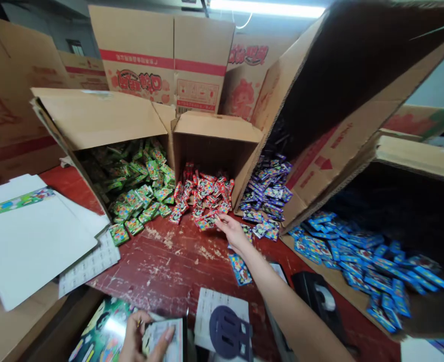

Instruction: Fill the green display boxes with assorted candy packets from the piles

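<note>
My right hand reaches over the red table with its fingers closed on a red packet at the front of the pile. More red packets spill from the small carton behind it. A blue packet lies on the table under my right forearm, partly hidden by it. Low in the view, my left hand grips a flat dark-edged pack with a pale printed face, its thumb pressed on top. Just what kind of pack it is, I cannot make out.
Tipped cartons hold green packets at left, purple packets right of centre and blue packets at far right. White card sheets lie at left. A purple round object and a black device sit near the front.
</note>
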### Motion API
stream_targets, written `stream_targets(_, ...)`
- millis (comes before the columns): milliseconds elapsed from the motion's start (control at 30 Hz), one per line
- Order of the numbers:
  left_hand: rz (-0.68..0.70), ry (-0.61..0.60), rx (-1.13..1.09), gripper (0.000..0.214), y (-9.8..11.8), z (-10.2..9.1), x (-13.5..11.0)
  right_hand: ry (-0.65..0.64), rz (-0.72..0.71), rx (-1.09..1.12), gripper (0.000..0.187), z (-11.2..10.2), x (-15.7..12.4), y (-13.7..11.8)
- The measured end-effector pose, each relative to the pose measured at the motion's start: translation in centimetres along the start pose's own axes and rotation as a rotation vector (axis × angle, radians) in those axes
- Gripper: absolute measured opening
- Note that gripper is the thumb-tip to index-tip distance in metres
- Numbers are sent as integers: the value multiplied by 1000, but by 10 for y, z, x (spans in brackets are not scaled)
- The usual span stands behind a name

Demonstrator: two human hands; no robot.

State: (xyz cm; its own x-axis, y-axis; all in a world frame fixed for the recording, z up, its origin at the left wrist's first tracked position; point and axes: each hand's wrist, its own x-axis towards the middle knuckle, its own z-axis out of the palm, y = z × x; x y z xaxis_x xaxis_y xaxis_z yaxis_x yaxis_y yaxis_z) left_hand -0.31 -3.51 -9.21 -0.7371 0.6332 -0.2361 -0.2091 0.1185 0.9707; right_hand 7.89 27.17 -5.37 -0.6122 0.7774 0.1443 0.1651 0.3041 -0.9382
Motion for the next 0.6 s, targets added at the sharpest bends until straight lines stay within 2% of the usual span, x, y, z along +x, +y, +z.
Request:
stream_targets(67, 10, -2, 22, 52, 11, 2, -3, -80, 41, 133, 37, 13, -24, -21)
stream_targets(167, 14, -118, 42, 46, 29, 3, -12, -202, 113, 404, 35, 35, -53, -56)
stream_targets(233, 1, -180, 33, 44, 37, 3, -18, -304, 130, 471, 28, 47, -63, -77)
stream_targets(367, 21, -169, 7, 48, 42, 6, -26, -637, 73, 263, 18, 58, -68, -107)
stream_targets(500, -24, -239, -43, 55, 45, 11, -29, -982, -151, 11, 6, 61, -67, -117)
stream_targets(533, -36, -232, -27, 56, 47, 12, -29, -1020, -181, -36, 2, 62, -68, -115)
stream_targets(600, -39, -193, 29, 59, 48, 11, -30, -979, -148, -77, 11, 61, -72, -105)
